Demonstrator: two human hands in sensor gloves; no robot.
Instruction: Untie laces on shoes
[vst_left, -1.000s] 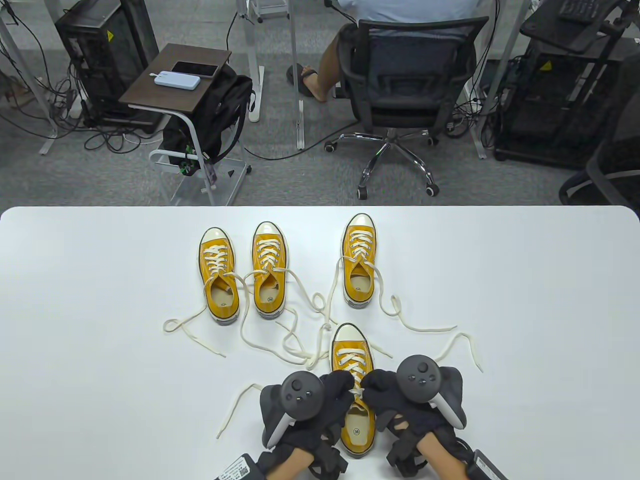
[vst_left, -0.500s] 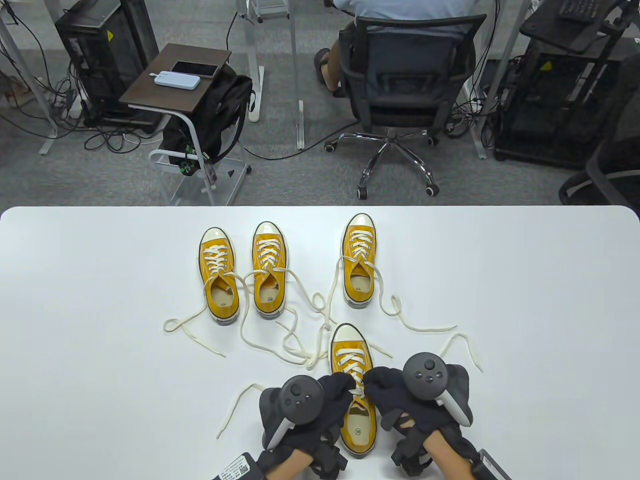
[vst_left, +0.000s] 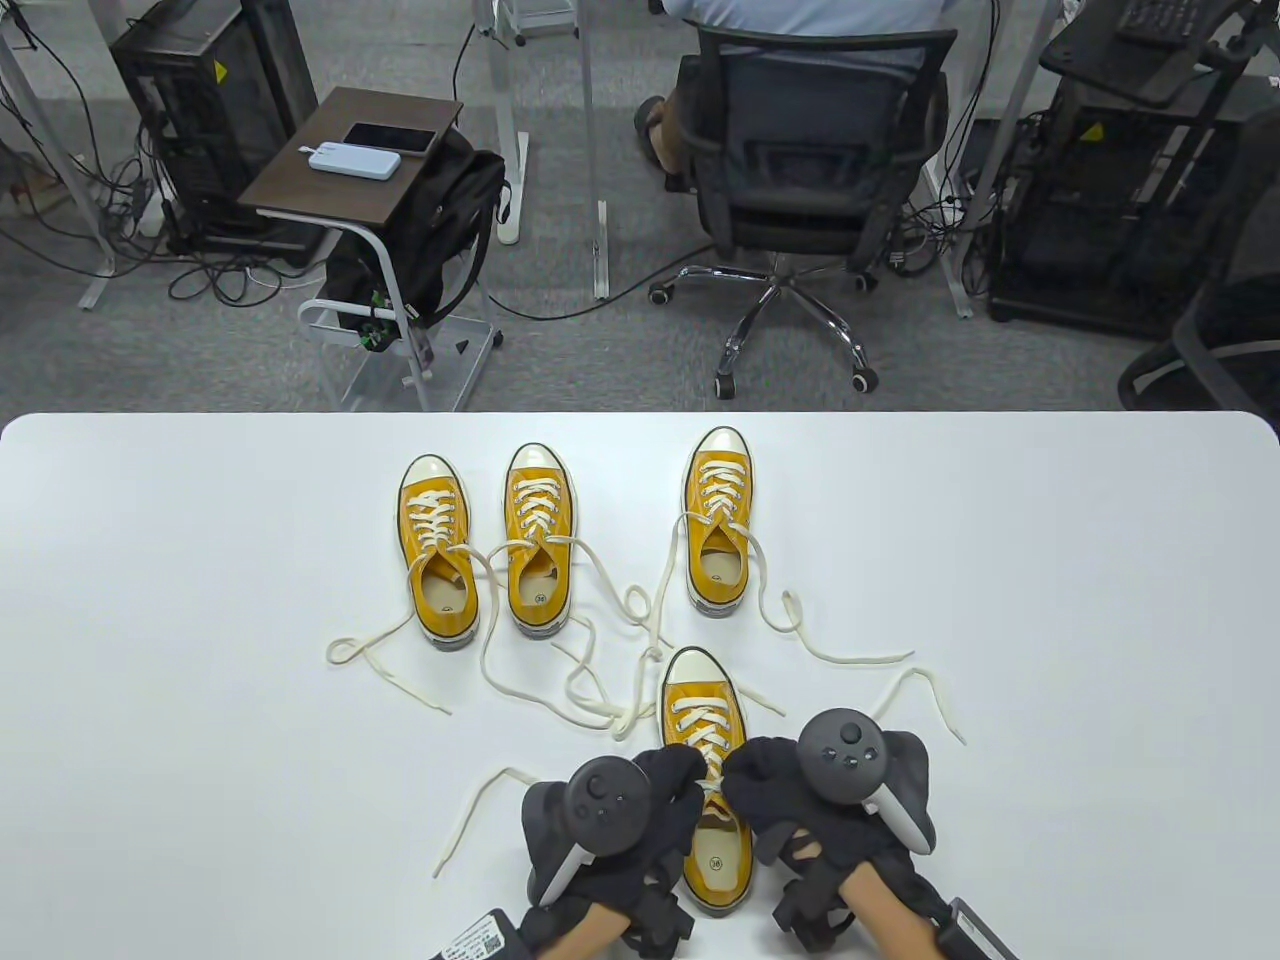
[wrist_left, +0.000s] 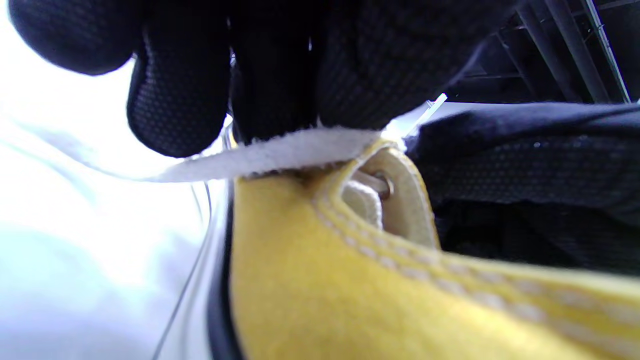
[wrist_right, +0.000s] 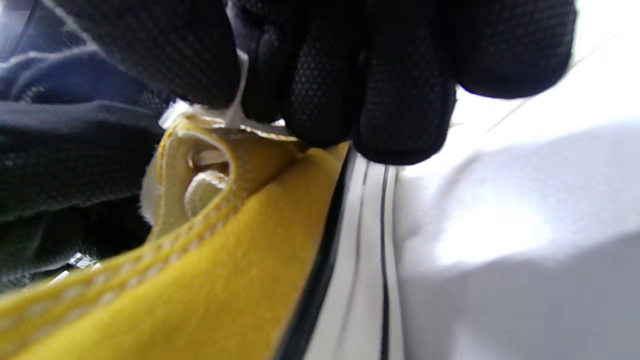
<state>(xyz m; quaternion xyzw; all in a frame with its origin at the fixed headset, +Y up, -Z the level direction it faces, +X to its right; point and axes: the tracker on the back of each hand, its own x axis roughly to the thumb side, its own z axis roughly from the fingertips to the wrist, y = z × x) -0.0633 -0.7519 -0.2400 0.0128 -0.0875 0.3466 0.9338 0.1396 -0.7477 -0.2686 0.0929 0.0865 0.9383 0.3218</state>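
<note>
A yellow canvas shoe (vst_left: 712, 860) with cream laces stands at the table's near edge, toe pointing away. My left hand (vst_left: 683, 778) and right hand (vst_left: 745, 775) meet over its top eyelets. In the left wrist view, gloved fingertips (wrist_left: 270, 100) pinch the flat lace (wrist_left: 280, 152) where it leaves the shoe (wrist_left: 350, 290). The right wrist view shows fingertips (wrist_right: 320, 100) pinching a lace strand (wrist_right: 239, 95) above the collar of the shoe (wrist_right: 225, 250). Loose lace ends trail left (vst_left: 470, 815) and right (vst_left: 925, 690). The knot area is hidden by the hands.
Three more yellow shoes (vst_left: 437, 550) (vst_left: 540, 540) (vst_left: 718, 520) stand further back on the white table (vst_left: 1050, 600), their loose laces (vst_left: 580, 690) sprawled toward the near shoe. Beyond the table a person sits in an office chair (vst_left: 800, 180).
Both hands have stayed on the near shoe's laces, shifting only slightly. The person behind has drawn a leg in under the chair.
</note>
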